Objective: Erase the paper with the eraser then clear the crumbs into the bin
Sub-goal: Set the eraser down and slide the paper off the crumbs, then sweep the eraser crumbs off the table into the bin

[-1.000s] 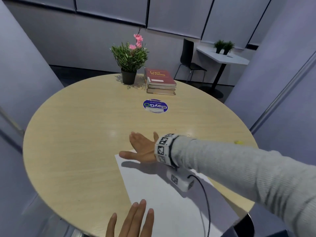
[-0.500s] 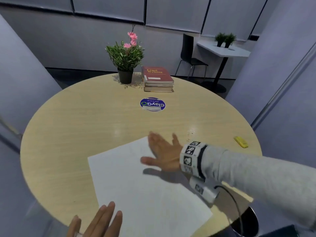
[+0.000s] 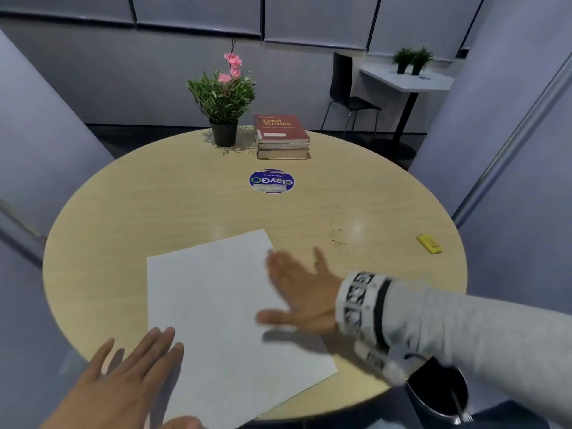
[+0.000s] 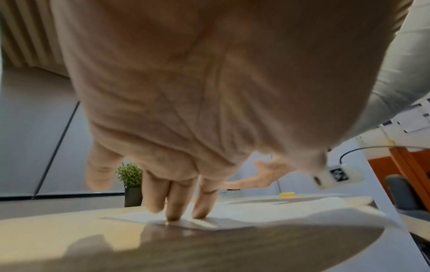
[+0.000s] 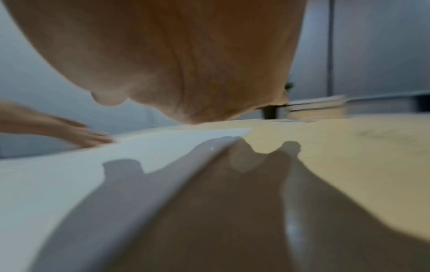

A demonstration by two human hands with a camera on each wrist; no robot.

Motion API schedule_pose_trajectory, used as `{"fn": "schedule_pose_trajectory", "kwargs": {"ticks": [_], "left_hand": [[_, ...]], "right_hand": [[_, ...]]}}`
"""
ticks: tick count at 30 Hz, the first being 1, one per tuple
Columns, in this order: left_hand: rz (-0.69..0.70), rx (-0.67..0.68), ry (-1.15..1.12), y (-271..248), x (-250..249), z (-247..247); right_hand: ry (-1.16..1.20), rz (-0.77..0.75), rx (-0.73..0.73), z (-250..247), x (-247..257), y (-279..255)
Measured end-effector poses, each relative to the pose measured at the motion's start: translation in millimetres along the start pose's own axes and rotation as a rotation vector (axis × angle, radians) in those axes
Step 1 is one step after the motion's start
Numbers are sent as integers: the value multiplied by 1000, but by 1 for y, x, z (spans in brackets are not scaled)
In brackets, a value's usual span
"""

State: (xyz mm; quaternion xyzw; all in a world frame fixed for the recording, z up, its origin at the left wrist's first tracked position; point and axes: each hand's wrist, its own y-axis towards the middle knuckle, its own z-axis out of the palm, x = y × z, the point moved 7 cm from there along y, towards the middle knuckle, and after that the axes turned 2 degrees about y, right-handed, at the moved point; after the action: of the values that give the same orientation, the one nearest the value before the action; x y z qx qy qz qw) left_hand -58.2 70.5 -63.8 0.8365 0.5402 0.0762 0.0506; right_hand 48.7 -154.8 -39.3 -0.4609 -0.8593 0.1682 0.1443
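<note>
A white sheet of paper [image 3: 223, 320] lies on the round wooden table [image 3: 154, 212], turned at an angle near the front edge. My left hand [image 3: 130, 382] is flat, with straight fingertips [image 4: 173, 217] pressing the paper's [image 4: 267, 208] near-left corner. My right hand [image 3: 303, 292] hovers flat and blurred over the paper's right edge [image 5: 204, 147], fingers spread. The yellow eraser [image 3: 428, 243] lies alone near the table's right rim. A few dark crumbs [image 3: 339, 241] dot the wood beyond my right hand. The black bin [image 3: 439, 391] stands below the table's front right edge.
At the table's far side stand a potted plant with pink flowers [image 3: 223, 100] and a stack of books [image 3: 281, 136]. A blue round sticker [image 3: 271, 181] marks the table's middle. Grey partitions close in on both sides; a chair [image 3: 346, 91] stands behind.
The paper has slid left and turned. My right hand swept back toward me and to the right across the sheet. My left hand moved onto the paper's corner.
</note>
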Motion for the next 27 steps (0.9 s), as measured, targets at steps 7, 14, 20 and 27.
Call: {"fn": "schedule_pose_trajectory", "kwargs": {"ticks": [7,14,20,27], "left_hand": [[-34,257,73,8,6,2],[1,382,87,23,26,-3],[-35,614,263,49,56,9],[-29,664,258,74,67,-7]], "right_hand": [[100,51,129,33,-34,-39],[-28,-102,56,28,-15,-70],[31,-196,88,61,-15,-91],[-31,34,-78,39,-127,-104]]}}
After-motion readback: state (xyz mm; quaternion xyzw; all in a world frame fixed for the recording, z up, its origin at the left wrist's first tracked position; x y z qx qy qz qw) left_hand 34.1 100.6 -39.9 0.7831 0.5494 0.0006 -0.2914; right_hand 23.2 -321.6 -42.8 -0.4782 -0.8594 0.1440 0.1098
